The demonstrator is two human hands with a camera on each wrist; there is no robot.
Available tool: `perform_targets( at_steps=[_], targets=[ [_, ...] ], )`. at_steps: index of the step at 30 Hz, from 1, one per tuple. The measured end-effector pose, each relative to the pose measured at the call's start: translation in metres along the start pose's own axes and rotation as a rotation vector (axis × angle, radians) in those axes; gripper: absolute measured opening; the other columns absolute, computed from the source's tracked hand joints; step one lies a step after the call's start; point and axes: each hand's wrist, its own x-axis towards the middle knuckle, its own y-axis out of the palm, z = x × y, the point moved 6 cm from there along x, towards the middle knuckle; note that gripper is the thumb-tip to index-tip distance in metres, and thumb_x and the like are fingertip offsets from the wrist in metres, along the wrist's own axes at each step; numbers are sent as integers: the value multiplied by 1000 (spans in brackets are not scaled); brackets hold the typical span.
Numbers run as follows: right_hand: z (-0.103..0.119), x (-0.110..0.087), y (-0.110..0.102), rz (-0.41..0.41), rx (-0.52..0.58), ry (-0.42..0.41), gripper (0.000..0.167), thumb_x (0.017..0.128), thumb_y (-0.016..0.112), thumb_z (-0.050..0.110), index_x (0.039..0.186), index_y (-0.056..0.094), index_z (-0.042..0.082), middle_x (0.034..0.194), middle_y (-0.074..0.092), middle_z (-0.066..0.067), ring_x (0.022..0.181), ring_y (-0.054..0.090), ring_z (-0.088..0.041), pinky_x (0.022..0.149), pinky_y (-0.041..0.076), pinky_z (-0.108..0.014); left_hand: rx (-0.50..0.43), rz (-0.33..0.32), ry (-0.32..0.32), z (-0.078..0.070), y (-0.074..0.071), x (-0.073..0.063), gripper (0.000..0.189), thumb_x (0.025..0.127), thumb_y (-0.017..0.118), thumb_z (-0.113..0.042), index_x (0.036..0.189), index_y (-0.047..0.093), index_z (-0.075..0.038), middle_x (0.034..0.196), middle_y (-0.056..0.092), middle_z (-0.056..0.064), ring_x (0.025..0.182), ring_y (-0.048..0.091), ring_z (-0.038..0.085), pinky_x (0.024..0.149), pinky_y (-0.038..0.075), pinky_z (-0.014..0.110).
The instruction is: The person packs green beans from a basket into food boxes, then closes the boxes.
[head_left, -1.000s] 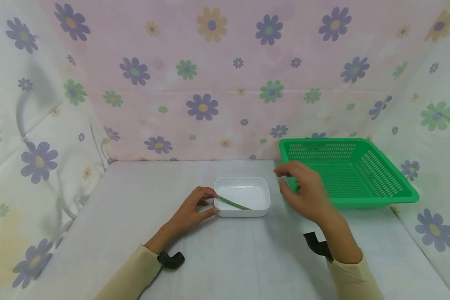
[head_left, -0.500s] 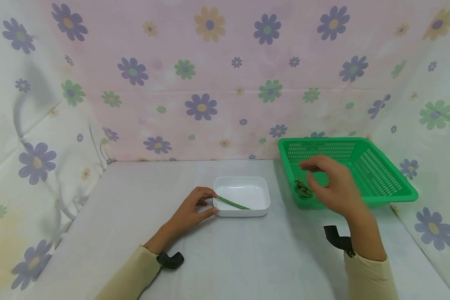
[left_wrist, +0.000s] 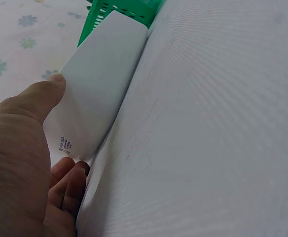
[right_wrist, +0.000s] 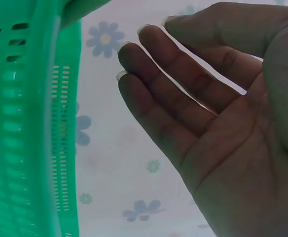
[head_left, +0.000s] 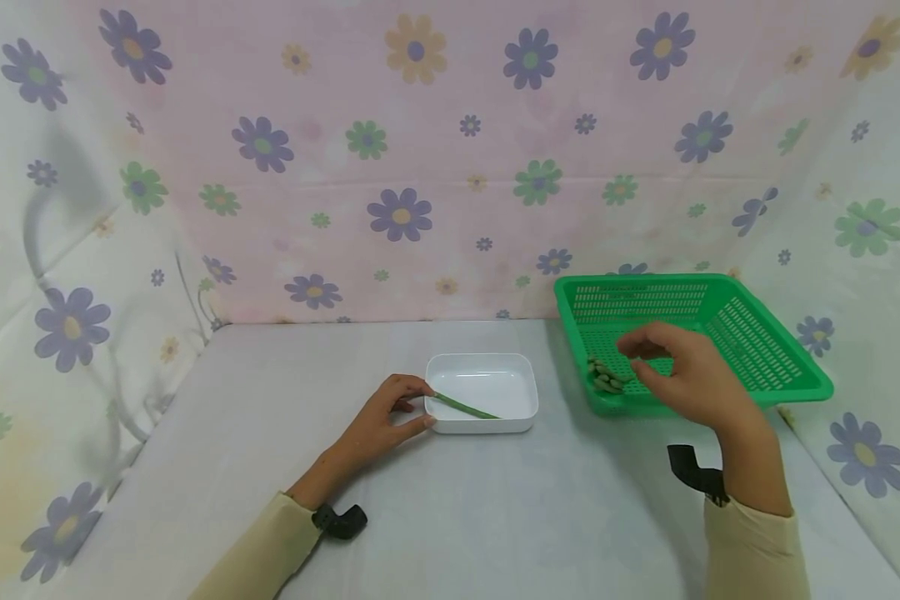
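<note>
Two bare hands are above a white table (head_left: 450, 517). The left hand (head_left: 385, 415) grips the left end of a small white rectangular dish (head_left: 483, 426), thumb at its near corner. Inside, a thin green stalk (head_left: 467, 407) slants from beside those fingertips toward the near right. The right hand (head_left: 693, 375), fingers relaxed and palm bare, hovers at a green plastic basket (head_left: 648, 282), just right of some green pods (head_left: 606, 379) in its near left corner.
</note>
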Motion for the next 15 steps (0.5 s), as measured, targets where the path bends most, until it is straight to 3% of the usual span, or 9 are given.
perform_targets(
  at_steps=[3, 9, 15],
  targets=[
    [-6, 0, 3, 45, -2, 47, 23, 97, 71, -5, 117, 73, 7, 112, 75, -5, 101, 71, -27, 87, 53, -16, 4, -2, 2, 0, 0, 0, 37, 96, 82, -25, 130, 66, -24, 141, 56, 1, 130, 57, 20, 104, 56, 45],
    [-24, -1, 15, 176, 6, 157, 23, 99, 70, -2, 120, 73, 4, 116, 74, -8, 108, 70, -30, 91, 59, -49, 3, -3, 7, -1, -1, -1, 37, 97, 82, -25, 131, 66, -23, 141, 56, 1, 130, 57, 21, 103, 56, 45],
    [-34, -3, 23, 237, 23, 192, 23, 97, 71, -3, 118, 74, 5, 115, 74, -7, 108, 69, -30, 92, 58, -51, 13, -5, 9, -1, 0, 0, 37, 97, 82, -25, 131, 66, -23, 141, 56, 1, 129, 57, 20, 103, 56, 44]
  ],
)
